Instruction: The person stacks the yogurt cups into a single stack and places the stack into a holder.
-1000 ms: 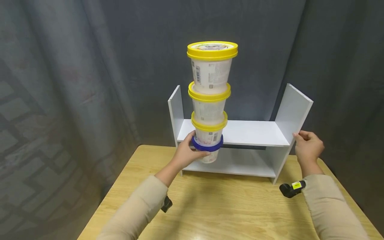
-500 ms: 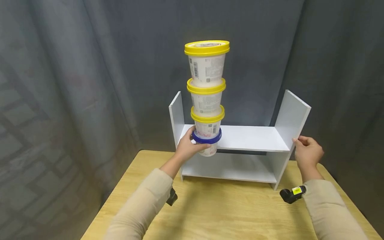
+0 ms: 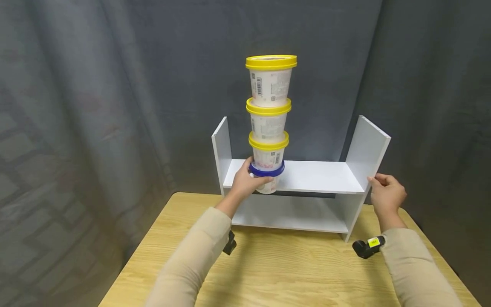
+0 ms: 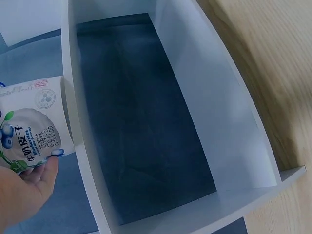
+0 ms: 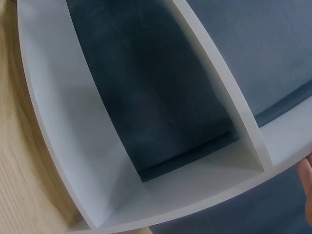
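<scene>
My left hand [image 3: 245,181] grips the lowest tub of a stack, a white paper tub [image 3: 267,185] with a blue lid. On that lid stand three white tubs [image 3: 270,87] with yellow lids, one on another, rising above the shelf. In the left wrist view, the gripped tub [image 4: 34,122] shows a blueberry print and overlaps the edge of the upper board. At the right, my right hand [image 3: 388,194] pinches the front edge of the side panel of a white two-tier shelf [image 3: 322,175]. In the right wrist view, fingertips [image 5: 307,180] show at that panel.
The shelf stands on a wooden table [image 3: 284,264], its lower board [image 3: 291,213] near the tabletop. Tall side panels [image 3: 221,147] rise at both ends. Grey curtains [image 3: 184,85] hang behind and beside the table.
My left hand has carried the stack of tubs farther away, toward the shelf, and up relative to the upper board in the head view. My right hand keeps its hold on the side panel.
</scene>
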